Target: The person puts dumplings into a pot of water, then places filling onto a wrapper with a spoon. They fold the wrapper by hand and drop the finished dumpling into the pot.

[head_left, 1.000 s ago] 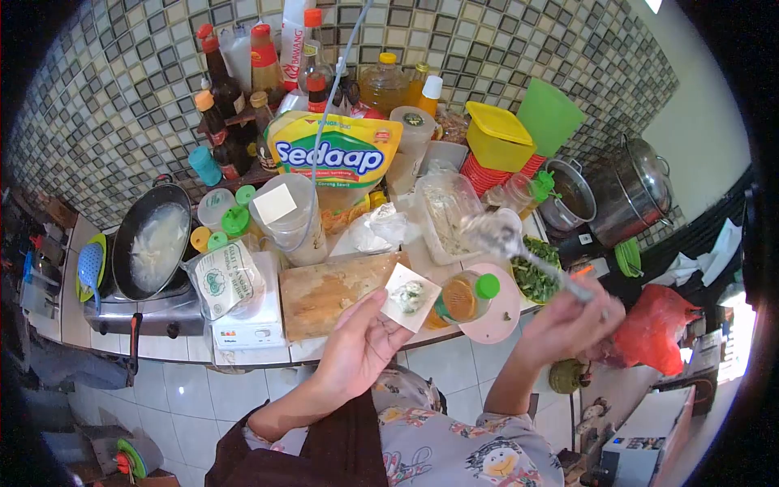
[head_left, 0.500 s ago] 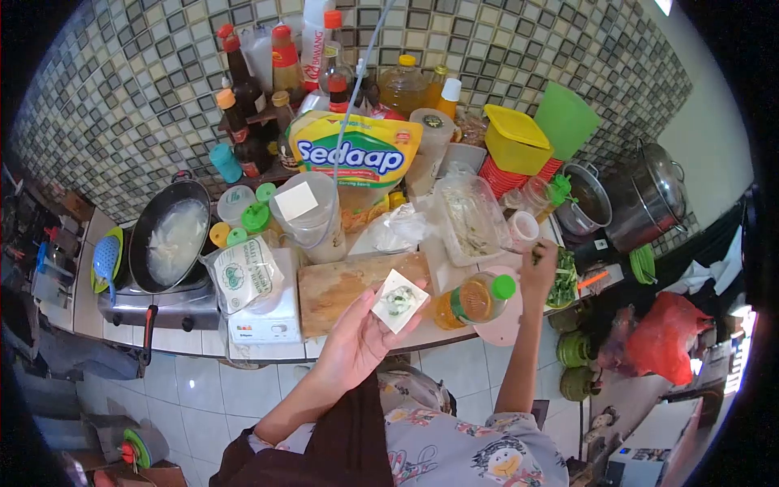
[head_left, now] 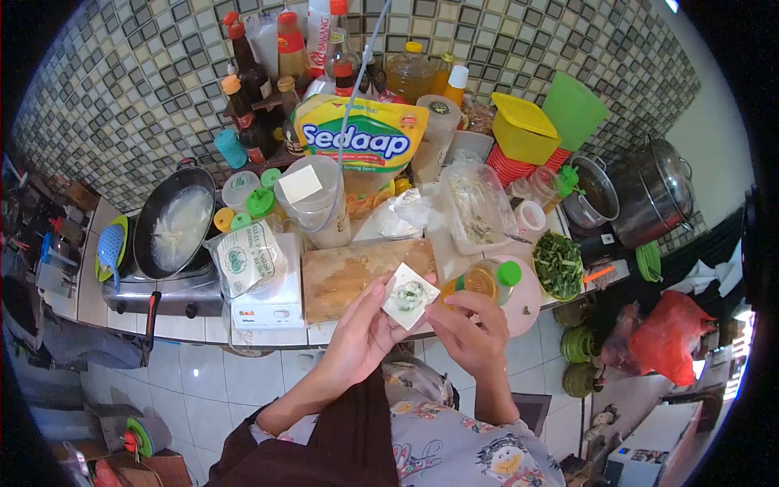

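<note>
On my left hand (head_left: 361, 337) lies a square white wrapper (head_left: 411, 297) with a pale green-flecked filling in its middle, held by the fingers and thumb. My right hand (head_left: 473, 331) is at the wrapper's right corner, its thumb and fingertips pinched together against that edge. Behind the hands is a wooden board (head_left: 349, 272). An oil bottle with a green cap (head_left: 510, 273) stands just beyond my right hand, beside a pink round plate (head_left: 523, 312). A clear tub (head_left: 475, 211) of filling sits farther back, and a bowl of chopped greens (head_left: 558, 264) is to the right.
At the left, a black pan (head_left: 174, 219) with white contents is on the stove. A white scale (head_left: 264, 312) carries a plastic packet. Sauce bottles and a Sedaap pouch (head_left: 361, 138) line the back. Pots (head_left: 591, 195) stand at the right.
My right hand has come from beside the bowl of greens to the wrapper's right edge. My left hand still holds the wrapper. The view has shifted slightly.
</note>
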`<action>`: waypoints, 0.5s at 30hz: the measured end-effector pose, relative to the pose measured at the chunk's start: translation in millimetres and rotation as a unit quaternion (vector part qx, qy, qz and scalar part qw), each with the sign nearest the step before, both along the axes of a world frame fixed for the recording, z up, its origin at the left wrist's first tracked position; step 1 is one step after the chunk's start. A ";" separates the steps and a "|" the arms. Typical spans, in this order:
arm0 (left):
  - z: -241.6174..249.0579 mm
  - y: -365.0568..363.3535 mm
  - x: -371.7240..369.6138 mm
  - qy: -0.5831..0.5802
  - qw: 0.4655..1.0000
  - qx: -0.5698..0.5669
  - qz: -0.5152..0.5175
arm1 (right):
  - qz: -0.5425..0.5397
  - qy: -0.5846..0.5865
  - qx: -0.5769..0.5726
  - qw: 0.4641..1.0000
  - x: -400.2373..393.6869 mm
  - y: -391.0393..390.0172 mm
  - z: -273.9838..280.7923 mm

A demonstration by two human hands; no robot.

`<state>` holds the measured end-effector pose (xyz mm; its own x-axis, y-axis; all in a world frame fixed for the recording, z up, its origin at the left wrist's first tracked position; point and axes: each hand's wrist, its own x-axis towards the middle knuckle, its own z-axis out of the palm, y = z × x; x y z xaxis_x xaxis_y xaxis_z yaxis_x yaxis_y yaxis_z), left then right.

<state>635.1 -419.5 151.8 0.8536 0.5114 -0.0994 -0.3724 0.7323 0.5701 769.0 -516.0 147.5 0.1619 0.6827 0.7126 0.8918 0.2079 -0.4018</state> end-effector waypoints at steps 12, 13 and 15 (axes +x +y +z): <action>-2.3 -7.2 -12.5 -0.032 0.990 0.135 0.032 | 0.024 0.017 0.072 0.997 -10.6 15.2 0.7; -3.9 -8.2 -13.1 -0.033 0.984 0.169 0.050 | 0.017 0.050 0.064 0.997 -13.7 15.2 1.7; -2.5 -6.7 -12.5 -0.028 0.980 0.190 0.059 | 0.006 0.069 0.060 0.996 -18.0 16.1 4.1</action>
<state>622.6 -426.1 149.3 0.7850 0.5978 0.1624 -0.4802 0.4217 0.7691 751.0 -499.9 151.6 0.2565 0.5961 0.7608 0.8275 0.2713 -0.4916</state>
